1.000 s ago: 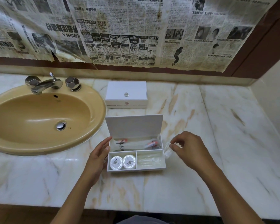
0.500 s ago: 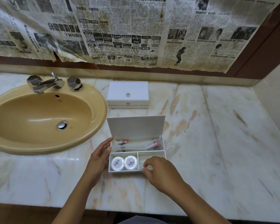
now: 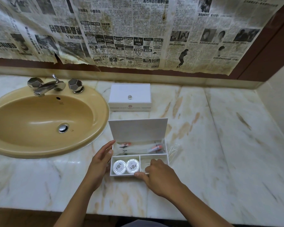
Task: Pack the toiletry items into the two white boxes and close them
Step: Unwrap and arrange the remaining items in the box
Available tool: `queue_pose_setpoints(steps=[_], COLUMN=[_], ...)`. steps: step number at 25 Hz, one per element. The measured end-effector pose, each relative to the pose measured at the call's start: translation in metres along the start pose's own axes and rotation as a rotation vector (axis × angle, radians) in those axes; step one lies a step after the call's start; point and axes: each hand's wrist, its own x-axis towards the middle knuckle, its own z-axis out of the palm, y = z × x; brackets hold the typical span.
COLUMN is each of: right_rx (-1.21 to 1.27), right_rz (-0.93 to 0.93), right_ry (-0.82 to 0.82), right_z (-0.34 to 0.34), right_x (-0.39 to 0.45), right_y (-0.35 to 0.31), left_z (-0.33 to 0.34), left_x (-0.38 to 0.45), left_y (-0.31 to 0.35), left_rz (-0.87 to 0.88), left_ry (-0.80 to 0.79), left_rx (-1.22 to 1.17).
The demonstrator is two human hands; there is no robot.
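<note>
Evidently the right hand (image 3: 161,176) has its fingers curled down into the front right compartment of the open white rectangular box (image 3: 138,161), pressing or pinching a thin clear plastic sachet (image 3: 145,163) there; whether they actually pinch it cannot be told, since the knuckles hide the tips, while the thumb lies on the front rim. The left hand (image 3: 99,163) rests with straight, relaxed fingers flat against the box's left wall, steadying it. Such a sachet looks featherlight, limp and slippery, so it would best be pressed flat by fingertips rather than gripped. Beside it, in the front left compartment, sit two round foil-wrapped white soaps (image 3: 125,166), touching each other; they seem light and firm. The long back compartment holds clear-wrapped slim items with red-orange ends (image 3: 156,147). The upright hinged lid (image 3: 138,130) looks like stiff, light card, best taken by its top edge to fold it down. A crumpled clear plastic wrapper (image 3: 173,149) lies on the marble counter (image 3: 220,145) just right of the box. Behind stands the second white box (image 3: 129,97), lid down, near the beige oval basin (image 3: 39,122).
</note>
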Motion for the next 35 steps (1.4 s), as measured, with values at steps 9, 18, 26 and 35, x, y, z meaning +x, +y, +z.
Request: queue_pose_setpoints(steps=[9, 18, 26, 35], right_rx=[-0.044, 0.131, 0.273, 0.127], right_rz=[0.001, -0.093, 0.042, 0.174], right_ry=[0.026, 0.306, 0.609, 0.363], right_z=[0.001, -0.012, -0.022, 0.001], right_x=[-0.002, -0.002, 0.013, 0.016], right_y=[-0.003, 0.004, 0.052, 0.086], left_z=[0.002, 0.002, 0.0, 0.003], left_x=[-0.002, -0.002, -0.001, -0.003], left_y=[0.002, 0.003, 0.001, 0.004], left_rz=[0.011, 0.013, 0.012, 0.004], left_ry=[0.005, 0.014, 0.01, 0.011], left_rx=[-0.008, 0.005, 0.038, 0.02])
